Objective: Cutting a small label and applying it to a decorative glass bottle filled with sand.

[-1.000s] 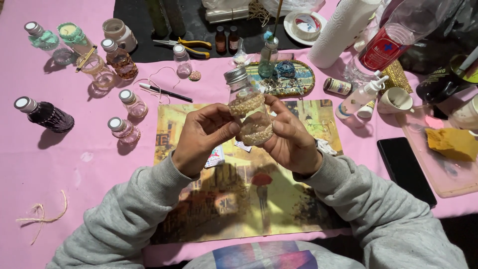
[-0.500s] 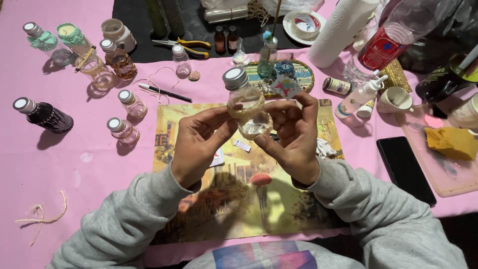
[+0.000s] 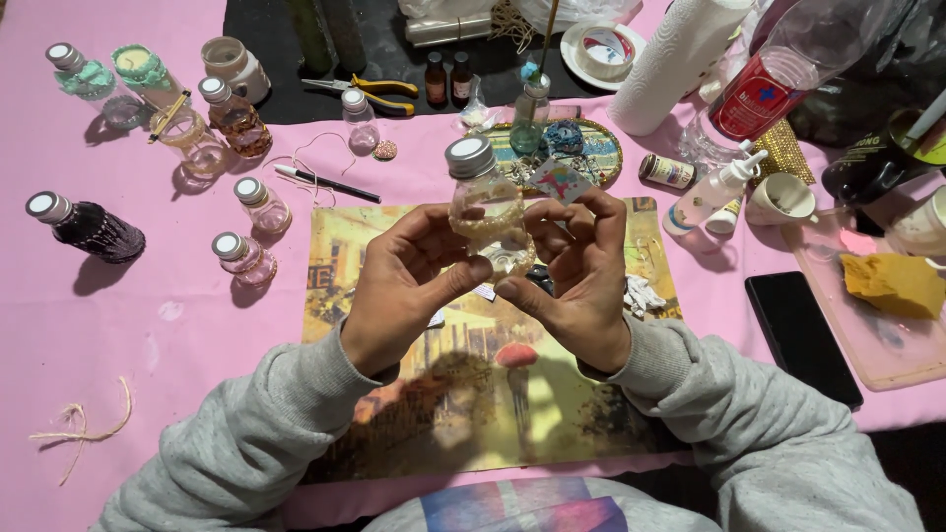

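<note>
While held up between both hands over the picture mat (image 3: 394,414), small glass bottle (image 3: 486,212) with silver screw cap, tilted slightly left, cap on. Left hand (image 3: 399,286): fingers curled about the bottle's left side, thumb pressed near the base; gripping. Right hand (image 3: 576,286): thumb under the base, fingers arched at the bottle's right side, and a small pale sticker (image 3: 562,180) with coloured shapes pinched at the fingertips, just beside the bottle's shoulder; closed on both.

Bottle itself: band of pale bead-like trim round the upper body, a second band lower down, clear glass between. Sticker not yet on the glass, as far as can be told. Judged partway through decorating: trim in place, sticker left to fix; whether more trim is wanted, cannot tell.

Around: pink tablecloth (image 3: 177,325). Far left, dark wrapped bottle (image 3: 87,229) lying on its side. Near it, two small pinkish bottles (image 3: 254,232), upright, capped. Further back, more decorated bottles and a black pen (image 3: 325,183). Yellow-handled pliers (image 3: 379,92) on a dark cloth. Oval tray (image 3: 601,148) of trinkets behind the hands. Right: paper towel roll (image 3: 680,59), glue bottle (image 3: 714,189), black phone (image 3: 803,335), yellow sponge (image 3: 895,284) on a pink tray. Twine scrap (image 3: 84,424) at lower left.
</note>
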